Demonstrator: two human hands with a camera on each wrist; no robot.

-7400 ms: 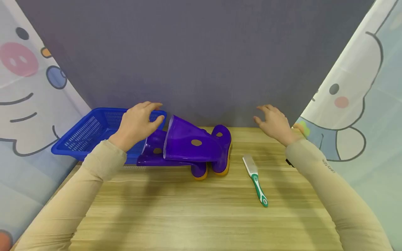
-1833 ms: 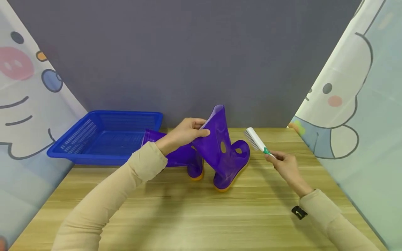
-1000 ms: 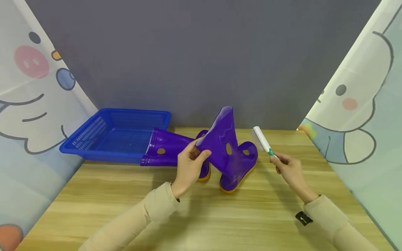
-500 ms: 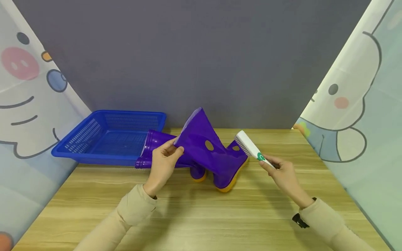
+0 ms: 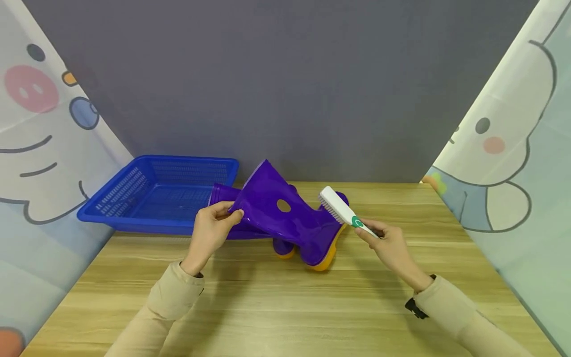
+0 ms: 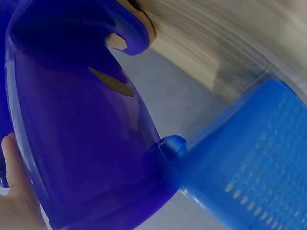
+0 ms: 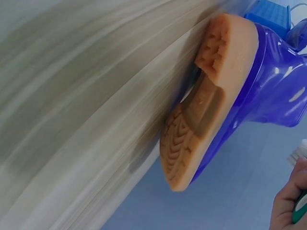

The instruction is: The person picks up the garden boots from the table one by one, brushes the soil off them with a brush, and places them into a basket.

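My left hand [image 5: 211, 230] pinches the top rim of a purple rain boot [image 5: 272, 198] between thumb and fingers, shaft tilted up to the left. A tan-brown spot marks the shaft, and the boot's orange sole [image 7: 216, 110] shows its tread in the right wrist view. In my right hand [image 5: 388, 245] is a brush [image 5: 337, 204] with a white back and a green-and-white handle. Its bristles face down-left and overlap the boot's foot in the head view. A second purple boot [image 5: 224, 194] lies behind, mostly hidden by the first.
A blue perforated plastic basket [image 5: 95, 213] stands at the back left, close to the second boot's shaft. All of it rests on a wood-grain table [image 5: 285, 307]. A grey panel [image 5: 285, 89] rises behind, with cartoon-printed cloth [image 5: 499, 163] at both sides.
From lying on the table, the brush has come into my right hand and moved left onto the boot's foot. My left hand has taken the boot's rim and drawn the shaft leftward and lower.
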